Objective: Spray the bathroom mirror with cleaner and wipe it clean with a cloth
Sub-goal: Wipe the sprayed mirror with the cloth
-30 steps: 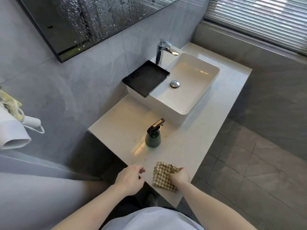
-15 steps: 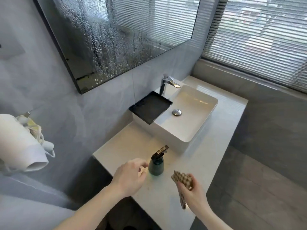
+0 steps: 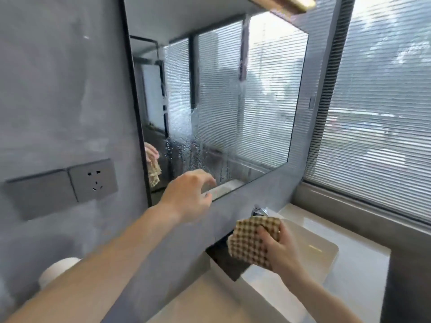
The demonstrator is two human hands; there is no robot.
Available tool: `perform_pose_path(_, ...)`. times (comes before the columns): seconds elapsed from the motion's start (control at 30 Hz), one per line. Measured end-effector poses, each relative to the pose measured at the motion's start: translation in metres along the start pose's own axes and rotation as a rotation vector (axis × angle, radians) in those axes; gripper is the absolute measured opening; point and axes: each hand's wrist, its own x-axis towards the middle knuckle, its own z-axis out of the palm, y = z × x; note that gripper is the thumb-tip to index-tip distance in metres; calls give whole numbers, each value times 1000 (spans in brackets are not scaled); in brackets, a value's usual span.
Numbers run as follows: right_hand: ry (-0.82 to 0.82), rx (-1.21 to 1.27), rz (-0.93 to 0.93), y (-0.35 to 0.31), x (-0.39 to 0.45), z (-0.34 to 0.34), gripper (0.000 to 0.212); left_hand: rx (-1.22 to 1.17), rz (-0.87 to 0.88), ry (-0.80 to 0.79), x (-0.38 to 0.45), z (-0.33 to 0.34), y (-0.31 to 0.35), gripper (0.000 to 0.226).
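Your right hand (image 3: pixel 279 247) grips the checked cloth (image 3: pixel 250 241), fingers curled round it, above the basin (image 3: pixel 321 250) at the worktop's far end. The mirror (image 3: pixel 221 101) hangs on the wall up and to the left of that grip, long axis horizontal, droplets beading its lower middle. Your left hand (image 3: pixel 189 197), fingers loosely spread and holding nothing, hovers nearer, by the mirror's bottom edge. The wipe probably comes next.

Cloth (image 3: pixel 253 241) seemingly below mirror (image 3: pixel 233 101)
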Motion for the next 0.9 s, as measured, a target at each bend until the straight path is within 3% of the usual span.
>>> perform_pose_path(0.2,47,116,-83,-101,57,40,11,306,91,151,76,-105,-8,36)
perform_pose_path(0.53,81,402,-146,-244,124,92,19,813,46,403,137,-264,-30,72)
perform_pose_path(0.73,100,485,-371,-321,165,141,19,929,59,509,168,-325,-49,83)
perform_pose_path(0.9,128,405,-548,-370,177,193,22,1102,105,608,174,-338,-78,87)
